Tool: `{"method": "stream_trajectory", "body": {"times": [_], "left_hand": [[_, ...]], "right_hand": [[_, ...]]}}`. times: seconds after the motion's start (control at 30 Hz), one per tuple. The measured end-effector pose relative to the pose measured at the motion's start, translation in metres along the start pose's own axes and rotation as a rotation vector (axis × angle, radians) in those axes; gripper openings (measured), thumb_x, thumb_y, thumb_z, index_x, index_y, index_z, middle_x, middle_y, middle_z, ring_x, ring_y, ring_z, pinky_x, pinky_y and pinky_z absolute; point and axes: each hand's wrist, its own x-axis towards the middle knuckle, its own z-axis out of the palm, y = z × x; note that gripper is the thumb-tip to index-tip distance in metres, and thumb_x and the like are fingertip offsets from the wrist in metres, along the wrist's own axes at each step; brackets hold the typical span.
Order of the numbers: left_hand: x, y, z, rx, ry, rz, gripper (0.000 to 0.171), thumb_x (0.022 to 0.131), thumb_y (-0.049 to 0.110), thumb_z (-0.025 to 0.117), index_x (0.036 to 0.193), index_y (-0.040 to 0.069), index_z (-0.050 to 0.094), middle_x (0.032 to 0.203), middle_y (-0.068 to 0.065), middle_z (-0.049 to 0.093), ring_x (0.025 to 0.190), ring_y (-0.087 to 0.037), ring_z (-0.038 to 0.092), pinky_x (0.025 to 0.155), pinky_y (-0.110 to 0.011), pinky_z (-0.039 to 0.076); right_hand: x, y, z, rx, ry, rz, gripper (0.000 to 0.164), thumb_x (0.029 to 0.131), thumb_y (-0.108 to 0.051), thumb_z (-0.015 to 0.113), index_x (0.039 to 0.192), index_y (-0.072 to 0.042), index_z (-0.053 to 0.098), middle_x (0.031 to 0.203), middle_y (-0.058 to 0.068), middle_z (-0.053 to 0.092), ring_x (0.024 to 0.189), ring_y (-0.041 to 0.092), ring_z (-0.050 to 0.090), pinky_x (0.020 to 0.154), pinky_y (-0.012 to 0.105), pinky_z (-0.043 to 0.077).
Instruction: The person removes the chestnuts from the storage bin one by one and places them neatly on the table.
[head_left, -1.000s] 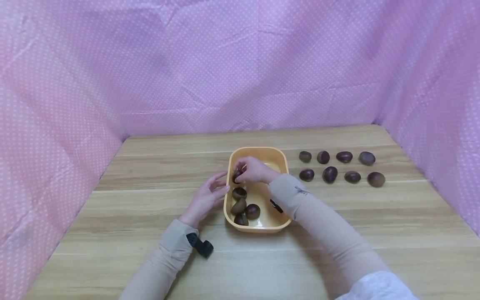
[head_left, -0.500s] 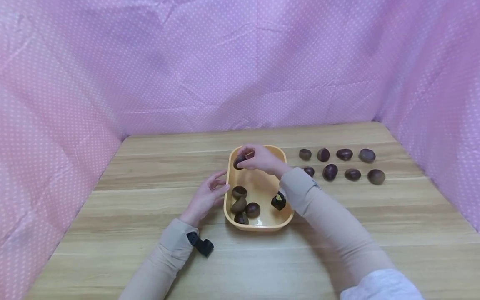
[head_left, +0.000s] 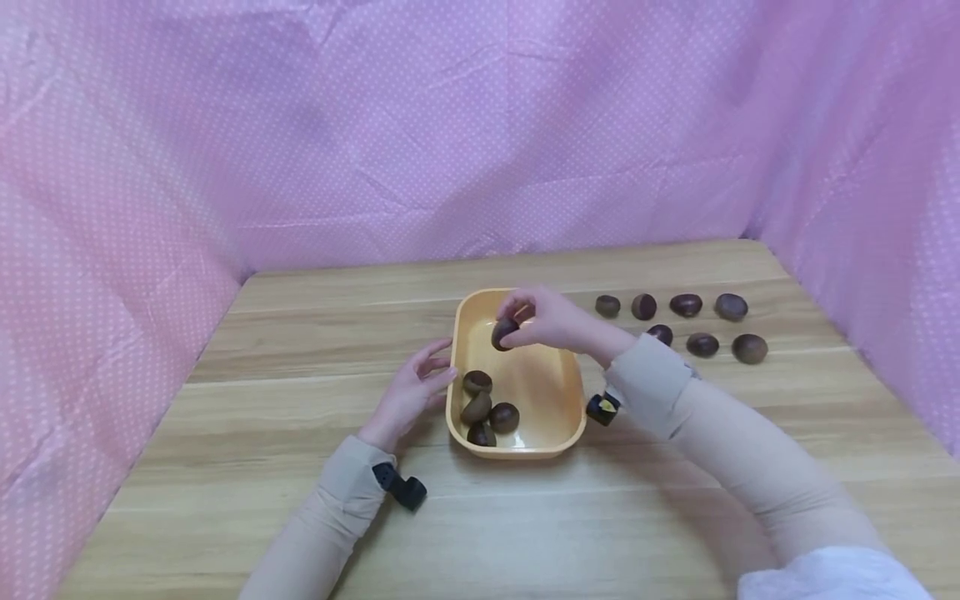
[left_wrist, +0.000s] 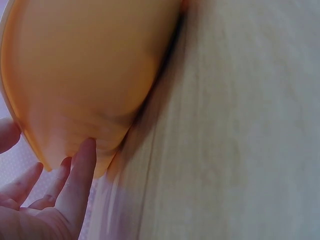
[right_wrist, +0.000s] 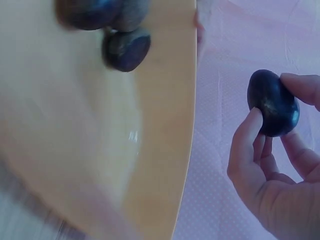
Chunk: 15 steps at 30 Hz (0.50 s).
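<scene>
My right hand (head_left: 553, 320) pinches a dark brown chestnut (head_left: 503, 335) between thumb and fingertips, over the far half of a yellow-orange plastic tub (head_left: 540, 387). The right wrist view shows that chestnut (right_wrist: 272, 102) from close by, with fingers and thumb round its sides. Inside the tub, several more chestnuts (head_left: 505, 417) lie together in the near left corner. My left hand (head_left: 407, 393) is at the tub's left side, its fingers extended and apart. In the left wrist view its fingertips are right against the tub's outer wall (left_wrist: 95, 65).
To the right of the tub, several chestnuts (head_left: 686, 305) lie in two rows on the wooden table (head_left: 262, 400); my right forearm hides part of the nearer row. A pink dotted cloth (head_left: 480, 125) hangs behind and at both sides.
My right hand has lifted the chestnut from the tub's left side and carried it to the right, above the tub. The left hand has stayed put.
</scene>
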Motion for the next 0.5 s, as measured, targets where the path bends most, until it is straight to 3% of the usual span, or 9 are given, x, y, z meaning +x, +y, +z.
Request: {"method": "stream_trajectory", "body": {"times": [0.5], "left_hand": [[0.001, -0.002, 0.003, -0.001, 0.007, 0.014, 0.056, 0.092, 0.004, 0.058, 0.144, 0.012, 0.037, 0.137, -0.023, 0.045, 0.103, -0.023, 0.06, 0.09, -0.041, 0.054]], "right_hand": [[-0.062, 0.048, -0.036, -0.116, 0.034, 0.032, 0.025, 0.077, -0.011, 0.076, 0.098, -0.005, 0.064, 0.097, 0.008, 0.066, 0.095, 0.023, 0.062, 0.08, 0.03, 0.05]]}}
